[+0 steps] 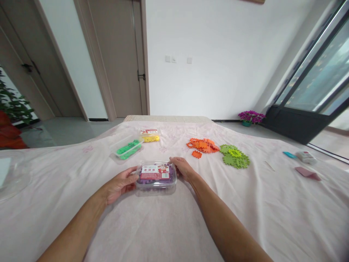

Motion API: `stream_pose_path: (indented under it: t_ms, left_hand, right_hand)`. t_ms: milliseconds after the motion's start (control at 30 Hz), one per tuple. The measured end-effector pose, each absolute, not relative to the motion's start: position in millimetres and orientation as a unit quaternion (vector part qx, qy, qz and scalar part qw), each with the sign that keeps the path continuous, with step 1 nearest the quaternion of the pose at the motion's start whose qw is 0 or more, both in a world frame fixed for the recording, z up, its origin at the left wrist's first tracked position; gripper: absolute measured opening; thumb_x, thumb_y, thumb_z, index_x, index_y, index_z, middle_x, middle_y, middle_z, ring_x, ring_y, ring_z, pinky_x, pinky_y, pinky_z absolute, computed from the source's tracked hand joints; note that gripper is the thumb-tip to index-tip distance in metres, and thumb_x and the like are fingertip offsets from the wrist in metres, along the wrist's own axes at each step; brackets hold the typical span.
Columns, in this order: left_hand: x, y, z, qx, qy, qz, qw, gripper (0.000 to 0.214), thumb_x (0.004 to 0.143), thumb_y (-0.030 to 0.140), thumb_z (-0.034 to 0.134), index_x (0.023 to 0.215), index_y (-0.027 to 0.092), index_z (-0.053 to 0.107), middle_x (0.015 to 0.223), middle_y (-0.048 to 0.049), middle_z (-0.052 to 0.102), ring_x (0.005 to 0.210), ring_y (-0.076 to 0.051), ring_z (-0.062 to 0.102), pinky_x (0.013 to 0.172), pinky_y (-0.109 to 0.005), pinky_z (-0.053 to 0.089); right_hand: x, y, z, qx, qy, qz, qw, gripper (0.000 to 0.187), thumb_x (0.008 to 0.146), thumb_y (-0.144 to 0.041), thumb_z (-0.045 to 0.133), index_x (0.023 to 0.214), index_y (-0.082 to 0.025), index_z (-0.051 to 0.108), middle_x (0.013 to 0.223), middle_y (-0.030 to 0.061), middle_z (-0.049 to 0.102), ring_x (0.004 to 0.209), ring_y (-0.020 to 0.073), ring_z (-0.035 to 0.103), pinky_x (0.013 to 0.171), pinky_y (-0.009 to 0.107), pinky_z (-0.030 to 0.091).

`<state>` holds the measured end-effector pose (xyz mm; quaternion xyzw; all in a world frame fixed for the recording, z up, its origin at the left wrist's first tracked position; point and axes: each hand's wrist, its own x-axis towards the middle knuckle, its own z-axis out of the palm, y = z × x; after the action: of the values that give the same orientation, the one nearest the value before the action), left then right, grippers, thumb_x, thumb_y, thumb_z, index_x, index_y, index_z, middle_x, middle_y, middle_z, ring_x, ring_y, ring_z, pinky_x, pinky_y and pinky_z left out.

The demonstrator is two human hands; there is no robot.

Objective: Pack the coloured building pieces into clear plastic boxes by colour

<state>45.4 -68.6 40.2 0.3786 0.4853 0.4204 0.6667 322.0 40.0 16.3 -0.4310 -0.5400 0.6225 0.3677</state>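
A clear plastic box (pixel 156 177) with a red and white label on its lid stands in front of me, with purple pieces inside. My left hand (pixel 121 185) grips its left side, the thumb near the lid's edge. On the opposite side, my right hand (pixel 182 168) holds the back right corner, fingers partly hidden behind the box. Just beyond sits a clear tray of green pieces (pixel 128 149), with a clear strip across it. Behind that is another labelled clear box (pixel 148 134) with yellow pieces.
Orange interlocking pieces (pixel 203 145) and green ones (pixel 235 156) lie in piles to the right. Farther right are a blue item (pixel 289 155), a small clear packet (pixel 306 157) and a pink cloth-like piece (pixel 308 173). A large clear container (pixel 13 176) stands at the left edge.
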Motion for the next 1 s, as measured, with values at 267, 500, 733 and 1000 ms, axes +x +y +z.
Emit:
stream_pose_path:
  t_ms: [267,500,733,1000]
  left_hand:
    - [44.5,-76.7,43.4,0.397,0.484,0.395,0.672,0.075,0.072,0.029,0.083,0.138,0.024,0.047,0.105,-0.0047,0.068,0.071,-0.011,0.064,0.07,-0.024,0.056]
    - [48.7,-76.3,40.3,0.374,0.477,0.408,0.683,0.078,0.071,0.022,0.084,0.139,0.026,0.046,0.095,-0.0022,0.069,0.065,-0.01,0.064,0.066,-0.022,0.057]
    - [2.3,-73.5,40.2,0.322,0.492,0.463,0.664,0.07,0.07,0.014,0.079,0.134,0.022,0.055,0.103,-0.0057,0.073,0.061,-0.01,0.065,0.055,-0.019,0.055]
    - [-111.5,-109.8,37.8,0.284,0.575,0.545,0.54,0.062,0.07,0.01,0.074,0.13,0.021,0.06,0.109,-0.0039,0.073,0.071,-0.014,0.068,0.056,-0.019,0.057]
  right_hand:
    - [324.2,41.6,15.3,-0.414,-0.544,0.634,0.361,0.052,0.09,-0.062,0.046,0.072,-0.015,0.061,0.046,-0.0035,0.05,0.034,0.0083,0.043,0.032,0.019,0.031]
    - [324.5,43.3,11.3,-0.414,-0.546,0.63,0.364,0.058,0.095,-0.061,0.036,0.077,-0.014,0.064,0.05,0.0009,0.058,0.035,0.0096,0.047,0.032,0.019,0.033]
    - [321.3,41.7,4.5,-0.424,-0.514,0.565,0.486,0.045,0.088,-0.06,0.05,0.091,-0.017,0.059,0.054,-0.0047,0.053,0.036,0.0098,0.05,0.033,0.02,0.041]
    - [318.3,41.2,5.4,-0.449,-0.552,0.541,0.449,0.028,0.084,-0.045,0.052,0.089,-0.017,0.058,0.053,-0.0062,0.052,0.037,0.0086,0.048,0.032,0.018,0.04]
